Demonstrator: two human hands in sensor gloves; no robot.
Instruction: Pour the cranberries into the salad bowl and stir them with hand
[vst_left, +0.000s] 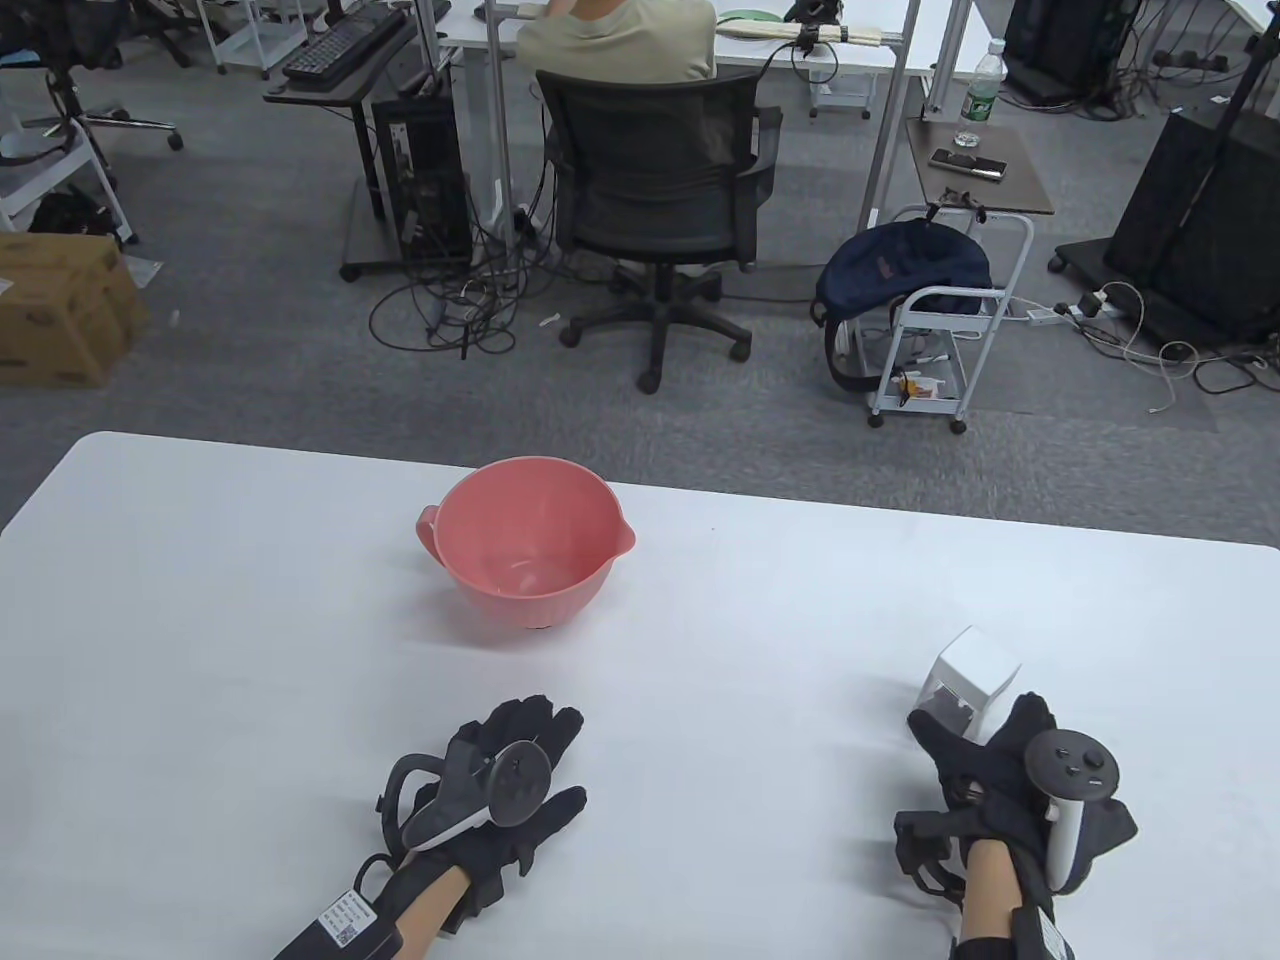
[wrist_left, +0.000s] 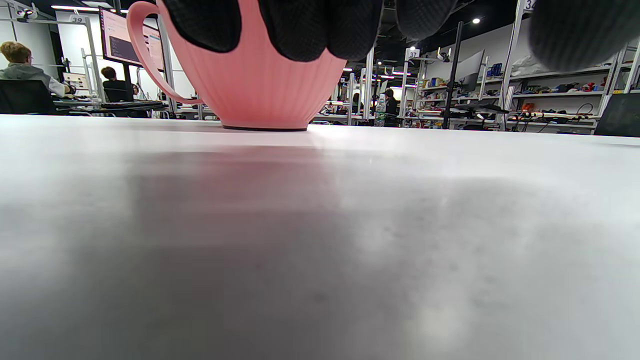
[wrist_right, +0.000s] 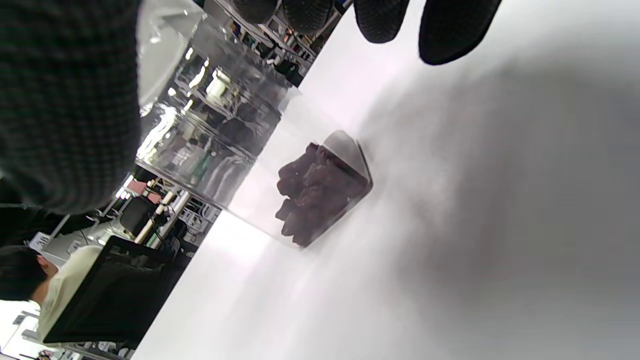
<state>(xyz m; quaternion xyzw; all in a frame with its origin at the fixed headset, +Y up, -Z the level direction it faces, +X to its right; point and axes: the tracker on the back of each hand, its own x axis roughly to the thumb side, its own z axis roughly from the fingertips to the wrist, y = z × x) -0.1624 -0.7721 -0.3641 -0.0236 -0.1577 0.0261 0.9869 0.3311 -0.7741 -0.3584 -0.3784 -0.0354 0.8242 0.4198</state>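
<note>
The pink salad bowl (vst_left: 525, 545) stands empty at the table's middle; in the left wrist view its ribbed wall (wrist_left: 260, 90) rises just beyond my fingertips (wrist_left: 300, 25). My left hand (vst_left: 545, 760) lies flat on the table in front of the bowl, fingers straight and holding nothing. A small clear container (vst_left: 968, 672) stands upright at the right. Dark cranberries (wrist_right: 315, 192) lie in its bottom. My right hand (vst_left: 985, 735) reaches around the container from the near side, thumb (wrist_right: 70, 100) on its left and fingers (wrist_right: 450, 30) on its right, without a visible grip.
The white table (vst_left: 200, 650) carries only the bowl and the container. Beyond its far edge are an office chair (vst_left: 655, 190) with a seated person, a small cart (vst_left: 930, 330) and floor cables.
</note>
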